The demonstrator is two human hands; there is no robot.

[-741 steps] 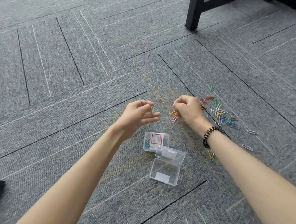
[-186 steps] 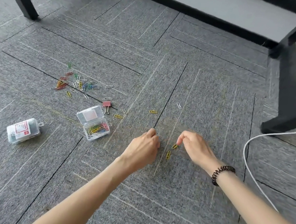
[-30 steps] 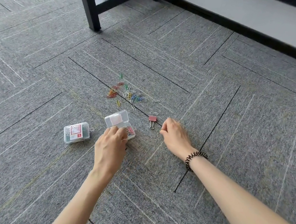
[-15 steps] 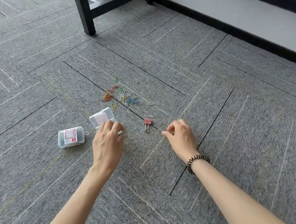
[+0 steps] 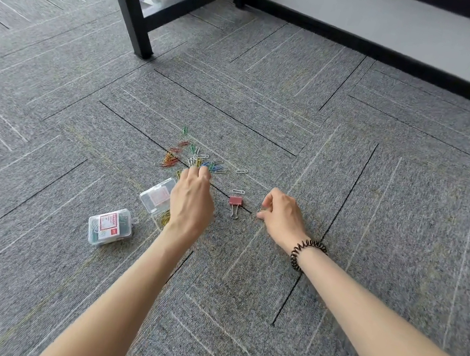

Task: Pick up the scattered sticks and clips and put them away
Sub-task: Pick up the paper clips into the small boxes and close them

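I note that the left hand (image 5: 192, 198) has left the open box (image 5: 154, 196), where it was half a second ago, and now reaches forward to the coloured clip pile (image 5: 196, 161). I judge one deposit finished and the next pickup begun, with most clips still on the carpet (image 5: 378, 200). The left arm is extended, palm down, fingers curled at the pile's near edge. I cannot tell whether they grip anything. The right hand (image 5: 282, 213) rests low just right of the red binder clip (image 5: 235, 202). Its fingers are curled, with thumb and forefinger pinched on a pale clip (image 5: 262, 211). The closed box (image 5: 110, 227) lies near-left, untouched.
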